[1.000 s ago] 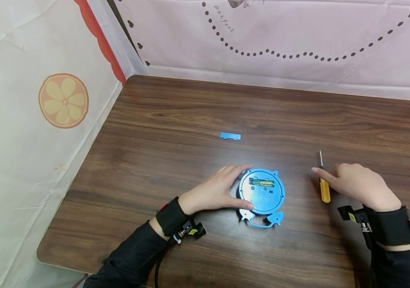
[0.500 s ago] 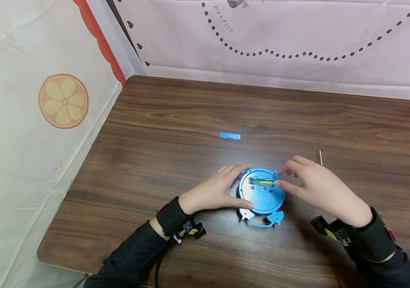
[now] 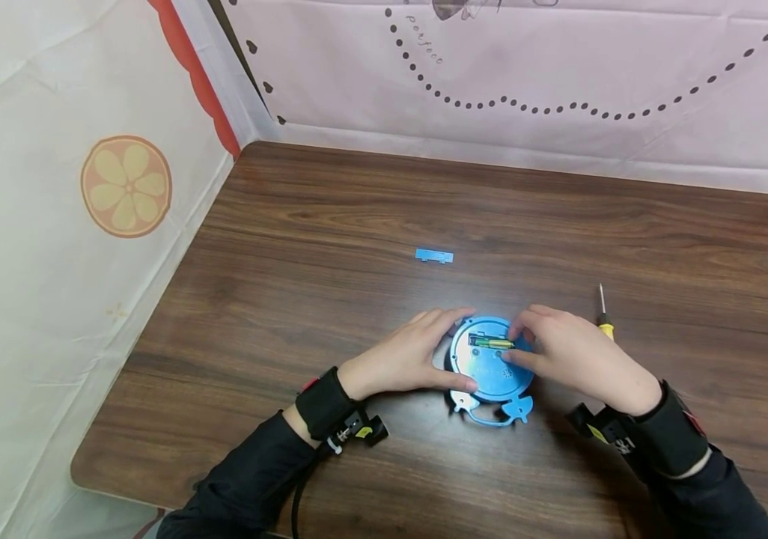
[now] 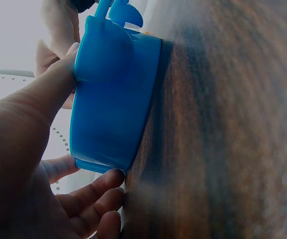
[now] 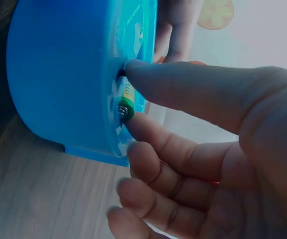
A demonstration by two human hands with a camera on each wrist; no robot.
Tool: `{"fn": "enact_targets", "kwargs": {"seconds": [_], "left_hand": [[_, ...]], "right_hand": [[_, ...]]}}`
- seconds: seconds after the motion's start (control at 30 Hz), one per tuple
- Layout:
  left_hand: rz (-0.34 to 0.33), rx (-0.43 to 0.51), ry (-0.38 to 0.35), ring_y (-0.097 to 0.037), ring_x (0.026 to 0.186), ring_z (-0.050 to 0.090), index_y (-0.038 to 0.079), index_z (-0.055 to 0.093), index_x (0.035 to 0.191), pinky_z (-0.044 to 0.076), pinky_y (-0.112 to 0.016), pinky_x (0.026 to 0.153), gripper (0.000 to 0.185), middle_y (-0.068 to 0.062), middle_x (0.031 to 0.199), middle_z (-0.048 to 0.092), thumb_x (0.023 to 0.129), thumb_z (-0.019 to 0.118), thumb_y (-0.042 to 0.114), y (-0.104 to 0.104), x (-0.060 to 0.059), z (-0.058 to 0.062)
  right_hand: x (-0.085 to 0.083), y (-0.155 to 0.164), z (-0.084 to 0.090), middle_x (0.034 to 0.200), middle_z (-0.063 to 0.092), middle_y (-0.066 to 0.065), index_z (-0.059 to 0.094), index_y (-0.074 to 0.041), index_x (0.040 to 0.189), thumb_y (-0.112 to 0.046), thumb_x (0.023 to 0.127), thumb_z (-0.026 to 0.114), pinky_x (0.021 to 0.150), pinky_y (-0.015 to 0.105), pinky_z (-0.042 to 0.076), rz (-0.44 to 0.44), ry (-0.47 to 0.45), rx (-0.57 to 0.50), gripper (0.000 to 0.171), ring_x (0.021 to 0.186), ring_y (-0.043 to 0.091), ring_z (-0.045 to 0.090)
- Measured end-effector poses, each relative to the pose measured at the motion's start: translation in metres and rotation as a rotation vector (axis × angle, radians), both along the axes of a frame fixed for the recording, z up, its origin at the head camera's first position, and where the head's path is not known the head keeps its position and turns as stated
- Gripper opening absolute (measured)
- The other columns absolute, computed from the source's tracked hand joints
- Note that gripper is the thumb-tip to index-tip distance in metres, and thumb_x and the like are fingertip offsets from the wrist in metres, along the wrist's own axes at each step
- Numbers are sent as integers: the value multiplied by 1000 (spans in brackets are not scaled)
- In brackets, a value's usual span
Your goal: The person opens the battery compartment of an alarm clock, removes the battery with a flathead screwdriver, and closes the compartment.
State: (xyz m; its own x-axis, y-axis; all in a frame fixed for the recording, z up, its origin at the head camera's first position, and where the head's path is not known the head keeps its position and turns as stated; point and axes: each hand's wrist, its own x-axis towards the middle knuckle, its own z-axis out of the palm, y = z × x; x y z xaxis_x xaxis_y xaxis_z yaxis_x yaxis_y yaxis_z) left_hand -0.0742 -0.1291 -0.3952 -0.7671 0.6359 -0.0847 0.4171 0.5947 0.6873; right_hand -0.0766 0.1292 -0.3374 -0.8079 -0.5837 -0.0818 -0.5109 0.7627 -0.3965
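Step in hand, my read: battery work, fingers right at the cell. Can't tell from this moment whether it's coming out or being seated.

Blue case (image 3: 492, 374) lies on the table (image 3: 290, 262), back face up, between the hands. Battery (image 3: 492, 342) sits in the slot (image 3: 471, 339) in that face, its end showing in the right wrist view.

Left hand (image 3: 404, 359): grips the case from its left side, thumb on the near edge, fingers round the far side. Right hand (image 3: 579, 352): curled over the right side of the back, thumb and forefinger either side of the battery end. Can't tell if they actually pinch it.

Next move probably calls for a firm fingertip hold on that end, with the left hand bracing the case. Cover (image 3: 434, 256) is off, well apart on the far side; screwdriver (image 3: 604, 322) lies just beyond the right hand, so refitting looks like a later job.

Materials: case looks like smooth glossy plastic, round back, deep curved side wall. Handle (image 3: 492, 423) is a thin loop with a fish-like shape. Battery is a slim green-and-gold cylinder. Cover: flat blue strip, small tabs. Screwdriver: thin metal shaft, yellow handle, partly hidden. Table is dark brown wood grain.
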Motion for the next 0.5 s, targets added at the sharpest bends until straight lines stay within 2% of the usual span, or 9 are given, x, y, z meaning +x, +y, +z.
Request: {"fn": "enact_targets", "kwargs": {"seconds": [0.33, 0.5], "left_hand": [[6, -2, -3, -17, 132, 44, 23, 29, 159, 42, -38, 105, 97, -3, 146, 47, 83, 75, 62, 1, 0, 1], [9, -7, -1, -18, 134, 43, 23, 29, 159, 42, -40, 106, 97, -3, 147, 47, 82, 75, 63, 1, 1, 2]], "right_hand": [[-2, -7, 8, 70, 48, -2, 70, -6, 100, -28, 89, 79, 51, 28, 35, -49, -90, 53, 26, 58, 12, 44], [-3, -13, 9, 65, 48, -3, 73, -6, 100, -24, 91, 77, 49, 28, 35, -54, -86, 60, 21, 56, 12, 44]]}}
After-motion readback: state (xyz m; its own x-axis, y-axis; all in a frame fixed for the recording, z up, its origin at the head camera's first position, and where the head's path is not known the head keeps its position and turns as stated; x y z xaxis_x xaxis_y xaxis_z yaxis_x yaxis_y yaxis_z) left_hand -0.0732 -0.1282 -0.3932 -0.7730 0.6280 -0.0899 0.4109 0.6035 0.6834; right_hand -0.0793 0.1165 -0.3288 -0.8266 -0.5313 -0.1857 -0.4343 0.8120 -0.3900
